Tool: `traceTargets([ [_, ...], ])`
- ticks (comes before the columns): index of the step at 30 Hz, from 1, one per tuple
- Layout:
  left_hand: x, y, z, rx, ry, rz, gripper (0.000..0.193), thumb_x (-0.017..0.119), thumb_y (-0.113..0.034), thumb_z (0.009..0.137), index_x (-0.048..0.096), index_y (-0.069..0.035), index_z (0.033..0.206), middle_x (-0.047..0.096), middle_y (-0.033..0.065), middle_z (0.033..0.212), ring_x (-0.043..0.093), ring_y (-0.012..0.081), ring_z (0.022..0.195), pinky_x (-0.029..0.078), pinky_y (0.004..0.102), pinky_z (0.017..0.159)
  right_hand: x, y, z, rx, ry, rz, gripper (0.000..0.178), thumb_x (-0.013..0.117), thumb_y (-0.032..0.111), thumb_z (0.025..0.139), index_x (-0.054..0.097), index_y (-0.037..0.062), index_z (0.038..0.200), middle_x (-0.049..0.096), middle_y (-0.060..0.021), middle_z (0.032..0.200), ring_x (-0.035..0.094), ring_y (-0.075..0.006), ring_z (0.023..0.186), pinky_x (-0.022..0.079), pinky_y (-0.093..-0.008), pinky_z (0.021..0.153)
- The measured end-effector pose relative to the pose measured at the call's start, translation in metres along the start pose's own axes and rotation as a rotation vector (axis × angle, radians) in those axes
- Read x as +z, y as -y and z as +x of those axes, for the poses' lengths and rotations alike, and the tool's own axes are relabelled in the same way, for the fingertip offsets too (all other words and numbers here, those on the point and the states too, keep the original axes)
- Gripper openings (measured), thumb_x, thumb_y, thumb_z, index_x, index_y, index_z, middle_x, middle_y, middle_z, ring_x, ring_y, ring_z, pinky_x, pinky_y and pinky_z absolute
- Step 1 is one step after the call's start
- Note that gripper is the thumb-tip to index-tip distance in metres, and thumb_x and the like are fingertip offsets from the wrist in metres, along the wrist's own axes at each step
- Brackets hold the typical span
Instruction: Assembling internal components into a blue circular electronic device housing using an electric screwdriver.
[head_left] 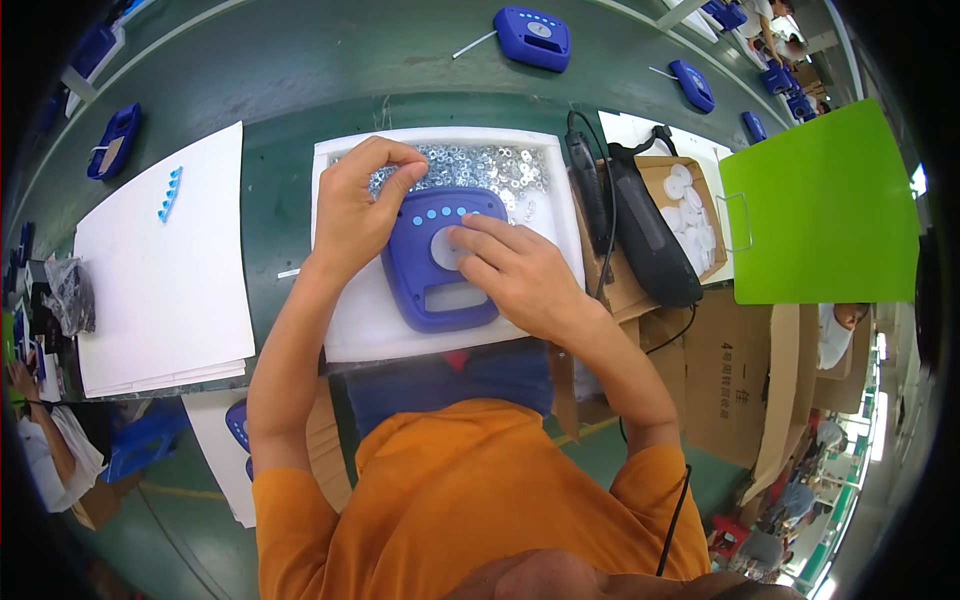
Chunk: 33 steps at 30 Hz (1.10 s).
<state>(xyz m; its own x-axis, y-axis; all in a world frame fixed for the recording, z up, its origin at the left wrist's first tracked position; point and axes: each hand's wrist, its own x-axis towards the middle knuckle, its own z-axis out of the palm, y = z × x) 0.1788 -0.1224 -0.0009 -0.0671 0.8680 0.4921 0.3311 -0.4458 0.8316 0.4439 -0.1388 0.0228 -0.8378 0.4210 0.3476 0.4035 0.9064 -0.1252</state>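
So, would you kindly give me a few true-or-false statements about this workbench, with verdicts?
1. The right hand is over the blue plastic casing. True.
2. The left hand lies flat on the white sheet. False: it is raised near the loose metal pieces, thumb and index finger close together.
3. The casing lies in the white tray. True.
4. The lime-green panel is left of the tray. False: it is right of it.
5. A light blue strip lies on the white sheet. True.

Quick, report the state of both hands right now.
Left hand: thumb and fingertips drawn together near small metal parts; anything pinched cannot be told.
Right hand: fingers bent over the white disc on the blue housing; grip cannot be told.
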Motion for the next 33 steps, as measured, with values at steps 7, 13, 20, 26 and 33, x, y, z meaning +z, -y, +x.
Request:
traceTargets([
  [7, -0.002, -0.003, 0.002, 0.017, 0.019, 0.033, 0.01, 0.081, -0.007, 0.106, 0.081, 0.002, 0.11, 0.084, 0.0097, 0.105, 0.078, 0.02, 0.102, 0.059, 0.0326, 0.095, -0.005, -0.008, -0.001, 0.048, -0.085, 0.038, 0.02, 0.076, 0.004, 0.093, 0.076, 0.0056, 0.113, 0.078, -0.0106, 0.135, 0.074, -0.0349, 0.132, 0.062, -0.0468, 0.101],
  [13, -0.015, -0.002, 0.007, -0.035, -0.002, 0.071, 0.01, 0.081, -0.008, 0.106, 0.082, 0.002, 0.11, 0.085, 0.0095, 0.107, 0.078, 0.0201, 0.103, 0.059, 0.0331, 0.096, -0.022, -0.067, -0.025, 0.453, -0.22, -0.084, 0.013, 0.078, 0.002, 0.098, 0.077, 0.0073, 0.11, 0.071, -0.0102, 0.105, 0.07, -0.0353, 0.103, 0.059, -0.048, 0.089],
  [20, -0.013, 0.001, 0.007, 0.003, -0.003, 0.091, 0.008, 0.082, -0.003, 0.101, 0.082, 0.002, 0.108, 0.084, 0.0116, 0.101, 0.08, 0.0221, 0.095, 0.061, 0.0335, 0.089, 0.006, -0.107, -0.032, 0.474, -0.084, -0.176, 0.009, 0.086, 0.011, 0.095, 0.08, 0.0081, 0.101, 0.068, -0.009, 0.103, 0.069, -0.0329, 0.104, 0.06, -0.0451, 0.089],
  [26, -0.015, 0.006, 0.005, -0.014, 0.044, 0.106, 0.011, 0.082, -0.007, 0.104, 0.082, 0.002, 0.11, 0.084, 0.0098, 0.104, 0.078, 0.0199, 0.1, 0.06, 0.0338, 0.092, 0.014, -0.114, -0.02, 0.396, -0.054, -0.272, 0.009, 0.085, 0.013, 0.095, 0.082, 0.0066, 0.1, 0.069, -0.0099, 0.103, 0.069, -0.0327, 0.105, 0.061, -0.0441, 0.09],
  [33, -0.007, 0.003, 0.004, 0.027, 0.051, 0.087, 0.007, 0.082, -0.003, 0.1, 0.08, 0.001, 0.106, 0.083, 0.0134, 0.101, 0.079, 0.028, 0.092, 0.06, 0.037, 0.084, 0.012, -0.111, -0.018, 0.327, -0.026, -0.435, 0.007, 0.084, 0.01, 0.094, 0.08, 0.0053, 0.095, 0.071, -0.0114, 0.098, 0.07, -0.0334, 0.1, 0.061, -0.0446, 0.086],
])
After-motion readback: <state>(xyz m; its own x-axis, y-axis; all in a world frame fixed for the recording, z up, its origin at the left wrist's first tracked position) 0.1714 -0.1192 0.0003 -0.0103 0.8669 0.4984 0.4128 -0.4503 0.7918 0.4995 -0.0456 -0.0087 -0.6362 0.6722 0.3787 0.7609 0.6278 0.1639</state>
